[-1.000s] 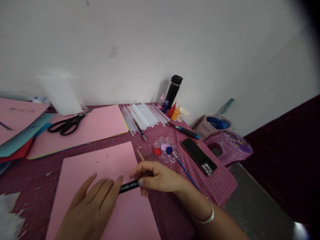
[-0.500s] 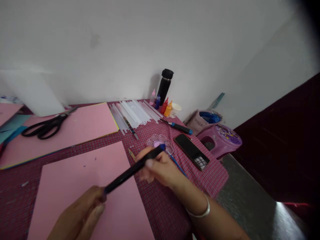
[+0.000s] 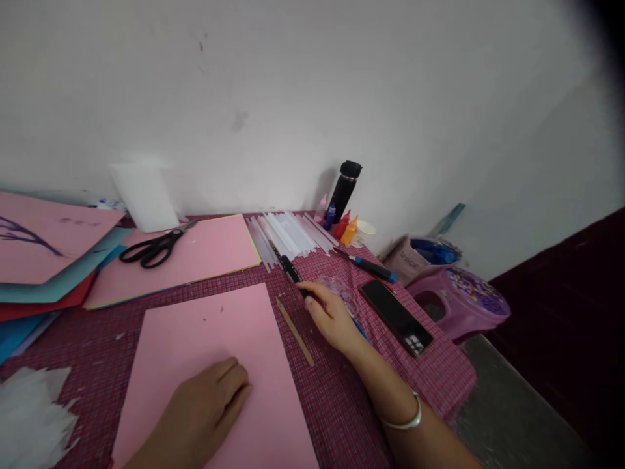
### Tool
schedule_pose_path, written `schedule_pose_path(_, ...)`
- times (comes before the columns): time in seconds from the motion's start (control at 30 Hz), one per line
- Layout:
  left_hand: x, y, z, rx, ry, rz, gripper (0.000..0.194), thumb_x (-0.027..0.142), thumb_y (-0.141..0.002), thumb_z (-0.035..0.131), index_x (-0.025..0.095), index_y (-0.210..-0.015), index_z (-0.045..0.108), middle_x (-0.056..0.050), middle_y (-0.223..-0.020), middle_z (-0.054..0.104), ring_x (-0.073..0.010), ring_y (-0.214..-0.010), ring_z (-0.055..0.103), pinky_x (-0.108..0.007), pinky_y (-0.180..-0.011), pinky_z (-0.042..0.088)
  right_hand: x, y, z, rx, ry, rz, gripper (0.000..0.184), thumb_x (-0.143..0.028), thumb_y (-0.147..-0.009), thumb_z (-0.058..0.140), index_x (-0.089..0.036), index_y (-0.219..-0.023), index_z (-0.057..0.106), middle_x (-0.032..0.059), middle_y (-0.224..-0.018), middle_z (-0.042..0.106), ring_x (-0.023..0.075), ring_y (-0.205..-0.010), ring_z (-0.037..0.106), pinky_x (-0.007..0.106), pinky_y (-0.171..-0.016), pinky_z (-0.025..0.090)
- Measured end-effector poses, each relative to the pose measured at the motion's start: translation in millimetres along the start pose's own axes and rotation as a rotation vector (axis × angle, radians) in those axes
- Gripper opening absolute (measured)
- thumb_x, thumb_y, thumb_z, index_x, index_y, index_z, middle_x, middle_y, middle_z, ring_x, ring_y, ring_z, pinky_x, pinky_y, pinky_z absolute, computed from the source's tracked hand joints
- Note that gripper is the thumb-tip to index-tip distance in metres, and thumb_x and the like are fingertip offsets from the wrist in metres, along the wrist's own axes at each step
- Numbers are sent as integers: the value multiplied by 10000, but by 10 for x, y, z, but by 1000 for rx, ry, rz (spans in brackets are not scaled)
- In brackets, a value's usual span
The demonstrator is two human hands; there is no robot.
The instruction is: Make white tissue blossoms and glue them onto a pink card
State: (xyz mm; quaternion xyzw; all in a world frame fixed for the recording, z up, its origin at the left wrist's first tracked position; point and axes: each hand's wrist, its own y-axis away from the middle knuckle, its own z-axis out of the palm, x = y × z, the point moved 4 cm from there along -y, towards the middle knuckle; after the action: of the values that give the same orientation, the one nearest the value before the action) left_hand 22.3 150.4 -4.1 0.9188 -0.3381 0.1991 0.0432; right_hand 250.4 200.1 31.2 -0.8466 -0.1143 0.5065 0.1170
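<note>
My right hand (image 3: 330, 314) is closed on a black marker (image 3: 291, 269), which it holds low over the checked cloth just right of the near pink sheet (image 3: 215, 365). My left hand (image 3: 205, 407) rests on that sheet with the fingers curled loosely, holding nothing. A thin wooden stick (image 3: 295, 331) lies along the sheet's right edge, between the two hands. A clear paint palette (image 3: 342, 290) is partly hidden behind my right hand.
Black scissors (image 3: 156, 246) lie on a second pink sheet (image 3: 195, 257). White strips (image 3: 288, 234), small paint bottles (image 3: 342, 225) and a black flask (image 3: 344, 189) stand at the back. A blue-tipped pen (image 3: 368, 265) and a phone (image 3: 395, 316) lie right. A pink stool (image 3: 463, 296) stands beyond the table edge.
My left hand has let go of the marker's end and dropped onto the pink sheet. My right hand has carried the marker up and to the right, off the sheet.
</note>
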Motion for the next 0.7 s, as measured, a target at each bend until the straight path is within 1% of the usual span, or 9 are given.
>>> schedule_pose_path(0.07,-10,3,19,-10,-3,-8,265,265,-914,356,207,-757,561,-5,-770,609,-152,-711,589,-273,-656,459,-45,-2,67,-35,250,-60,316,-172,-862,441,-227,-1137,586,54,-1059,633,189,-979,555,356,-862,382)
schedule_pose_path(0.13,-11,6,31,-18,-10,-13,264,270,-914,355,207,-761,561,-7,-775,608,-154,-712,589,-279,-661,462,-84,-5,140,-81,439,-86,308,-174,-862,457,-230,-1131,595,55,-1008,637,188,-941,560,351,-838,367)
schedule_pose_path(0.23,-1,7,26,-24,-29,-11,265,268,-914,356,211,-766,568,-6,-775,616,-155,-717,598,-280,-662,472,-115,-7,250,-160,651,-102,308,-213,-876,468,-243,-1158,588,58,-945,649,187,-885,574,346,-817,345)
schedule_pose_path(0.3,1,11,15,-5,-53,9,269,270,-912,359,215,-767,578,-5,-769,627,-156,-716,609,-279,-659,484,-115,-4,299,-184,764,-87,328,-237,-896,441,-231,-1203,556,68,-920,665,190,-853,589,350,-807,339)
schedule_pose_path(0.4,-34,36,24,95,-108,79,273,289,-906,367,227,-796,610,-9,-801,663,-161,-739,637,-276,-671,509,-101,13,348,-216,878,-51,336,-253,-919,396,-213,-1228,523,73,-891,685,194,-819,611,353,-787,340)
schedule_pose_path(0.5,-132,75,115,206,-187,142,280,337,-894,381,243,-866,643,-20,-890,698,-178,-813,662,-283,-718,533,-83,24,402,-256,933,-53,318,-249,-928,383,-220,-1218,512,68,-876,695,187,-798,623,350,-778,345)
schedule_pose_path(0.57,-211,87,210,221,-225,138,293,367,-880,391,245,-895,658,-28,-933,707,-195,-852,668,-300,-743,542,-69,9,440,-269,964,-53,303,-244,-936,367,-218,-1204,508,68,-864,697,185,-782,626,353,-779,349)
schedule_pose_path(0.63,-268,86,287,199,-243,108,320,372,-871,382,239,-902,671,-40,-953,712,-213,-876,669,-327,-766,546,-78,-23,466,-277,994,-47,276,-240,-942,353,-219,-1156,526,63,-849,696,185,-765,626,366,-798,347)
schedule_pose_path(0.7,-280,82,317,173,-260,92,353,362,-867,358,227,-902,682,-55,-959,716,-228,-887,670,-353,-781,547,-141,-51,456,-287,1007,-44,253,-267,-935,376,-220,-1127,534,62,-856,692,191,-766,624,389,-830,335)
